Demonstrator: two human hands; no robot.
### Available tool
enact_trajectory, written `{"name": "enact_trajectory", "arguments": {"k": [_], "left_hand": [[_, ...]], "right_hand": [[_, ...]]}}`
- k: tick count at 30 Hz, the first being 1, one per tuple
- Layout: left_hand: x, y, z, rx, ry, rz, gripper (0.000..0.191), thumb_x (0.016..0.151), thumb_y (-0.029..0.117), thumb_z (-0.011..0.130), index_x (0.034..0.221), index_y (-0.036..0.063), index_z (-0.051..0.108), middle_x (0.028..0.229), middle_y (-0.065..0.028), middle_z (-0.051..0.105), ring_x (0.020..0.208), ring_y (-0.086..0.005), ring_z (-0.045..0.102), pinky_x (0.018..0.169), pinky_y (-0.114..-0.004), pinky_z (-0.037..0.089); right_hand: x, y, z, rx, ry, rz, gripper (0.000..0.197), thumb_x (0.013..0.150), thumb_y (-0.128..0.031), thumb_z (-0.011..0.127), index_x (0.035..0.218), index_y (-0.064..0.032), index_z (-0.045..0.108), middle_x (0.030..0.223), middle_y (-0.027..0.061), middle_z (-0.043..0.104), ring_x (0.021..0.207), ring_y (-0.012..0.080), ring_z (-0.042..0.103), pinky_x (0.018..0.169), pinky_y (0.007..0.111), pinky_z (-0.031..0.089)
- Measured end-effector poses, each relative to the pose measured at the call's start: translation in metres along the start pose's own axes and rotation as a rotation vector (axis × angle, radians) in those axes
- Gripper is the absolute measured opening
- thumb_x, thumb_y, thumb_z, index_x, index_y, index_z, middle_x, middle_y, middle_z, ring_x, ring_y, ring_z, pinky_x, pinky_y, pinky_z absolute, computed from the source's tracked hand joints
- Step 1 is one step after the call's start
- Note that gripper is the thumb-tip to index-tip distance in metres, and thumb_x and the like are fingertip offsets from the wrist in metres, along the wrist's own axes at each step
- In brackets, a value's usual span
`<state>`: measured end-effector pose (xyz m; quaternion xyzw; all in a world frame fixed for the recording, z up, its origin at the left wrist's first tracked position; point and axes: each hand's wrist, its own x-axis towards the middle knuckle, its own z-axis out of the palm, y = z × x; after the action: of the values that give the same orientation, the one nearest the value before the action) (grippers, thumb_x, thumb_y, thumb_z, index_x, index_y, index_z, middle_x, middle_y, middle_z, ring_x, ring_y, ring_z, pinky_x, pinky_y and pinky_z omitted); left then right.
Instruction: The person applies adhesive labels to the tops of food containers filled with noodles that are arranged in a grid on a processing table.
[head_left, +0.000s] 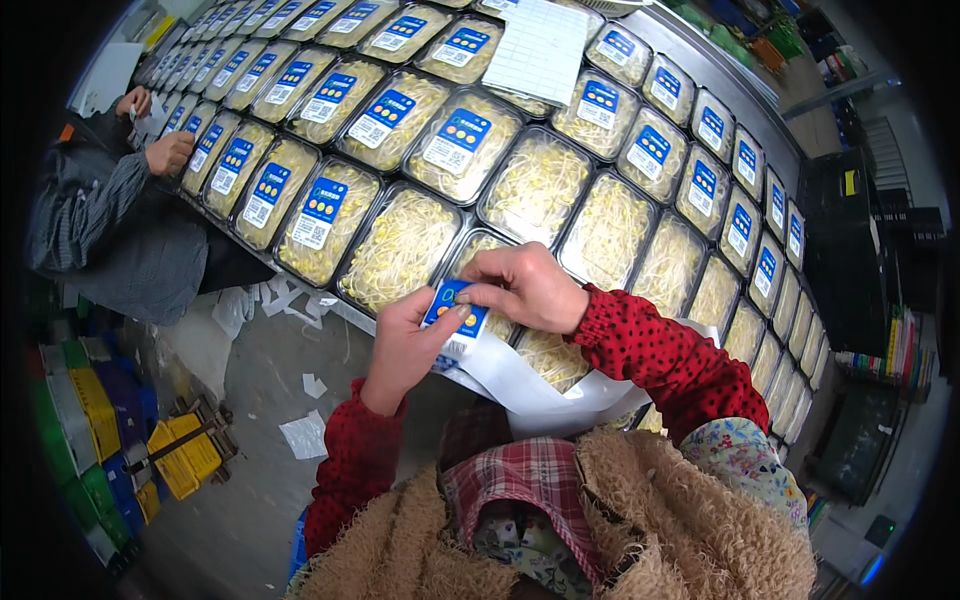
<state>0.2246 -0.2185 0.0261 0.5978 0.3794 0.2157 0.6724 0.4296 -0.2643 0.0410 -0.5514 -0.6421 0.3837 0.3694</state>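
My left hand (405, 341) grips a strip of blue-and-white printed labels (455, 309) at its left side. The fingers of my right hand (529, 289) pinch the top of the same labels. White backing paper (517, 379) trails from them to the right, under my right forearm. Beneath my hands stand rows of clear-lidded trays of bean sprouts. The tray just left of my hands (401, 247) and the one beyond them (536, 184) bear no label, while a tray farther left (328, 221) has a blue-and-white one on its lid.
A printed sheet of paper (538, 52) lies on the trays at the back. At the left, a co-worker's hands (169, 152) are over the table's edge. Paper scraps (305, 435) and stacked plastic crates (97, 409) are on the floor. Black containers (844, 255) stand at the right.
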Motion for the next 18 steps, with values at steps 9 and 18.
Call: {"name": "enact_trajectory", "arguments": {"k": [9,18], "left_hand": [[-0.023,-0.011,0.009,-0.041,0.025,-0.097,0.009,0.09,0.008,0.069,0.09,-0.0005,0.066,0.076,0.0023,0.062,0.068,-0.0025,0.051,0.058,-0.023,0.043],[-0.017,-0.017,0.023,0.205,-0.038,0.228,0.011,0.087,0.007,0.068,0.093,-0.002,0.065,0.09,-0.0077,0.061,0.08,-0.0131,0.059,0.072,-0.028,0.048]], "right_hand": [[0.044,0.11,-0.099,-0.658,0.277,0.332,0.056,0.072,-0.043,0.082,0.101,0.0002,0.063,0.089,0.0191,0.07,0.085,0.0325,0.069,0.078,0.042,0.054],[-0.024,0.036,-0.024,0.165,-0.032,0.213,0.039,0.079,-0.026,0.08,0.104,0.0005,0.066,0.083,0.0152,0.068,0.078,0.0195,0.066,0.071,0.033,0.052]]}}
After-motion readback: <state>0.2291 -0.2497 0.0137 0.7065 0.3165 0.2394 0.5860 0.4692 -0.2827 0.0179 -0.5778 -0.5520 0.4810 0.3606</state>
